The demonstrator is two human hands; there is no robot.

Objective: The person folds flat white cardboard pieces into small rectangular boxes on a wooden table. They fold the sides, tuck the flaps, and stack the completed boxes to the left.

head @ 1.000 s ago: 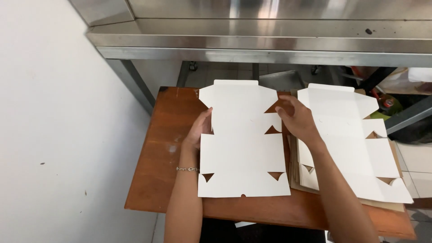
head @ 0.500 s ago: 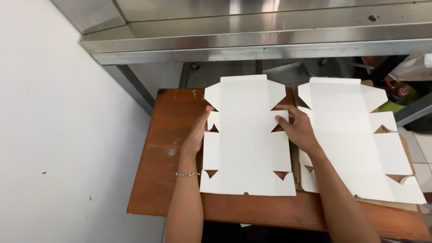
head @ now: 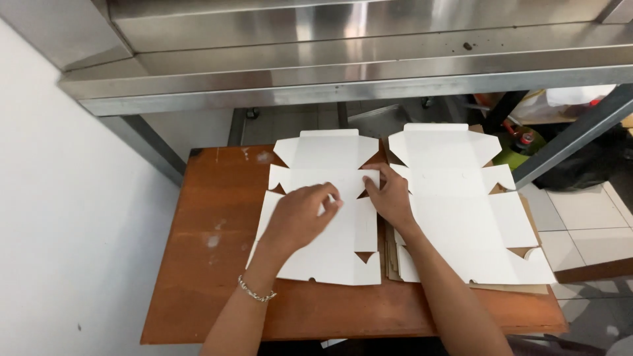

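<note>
A flat white die-cut cardboard box blank (head: pixel 323 264) lies on the brown wooden table (head: pixel 211 217) in front of me. My left hand (head: pixel 300 214) rests on the middle of the blank, fingers curled down on it, with a thin bracelet on its wrist. At the blank's right edge my right hand (head: pixel 390 196) presses down by a triangular notch, fingers spread. Neither hand lifts the sheet.
A second white blank (head: pixel 461 198) lies to the right on a stack of brown-backed sheets (head: pixel 390 254). A stainless steel shelf (head: pixel 343 59) overhangs the table's far side. White wall at left; tiled floor and a green bottle (head: pixel 521 146) at right.
My left hand has moved from the blank's left edge onto its middle. My right hand stays at the right edge. The view has shifted a little.
</note>
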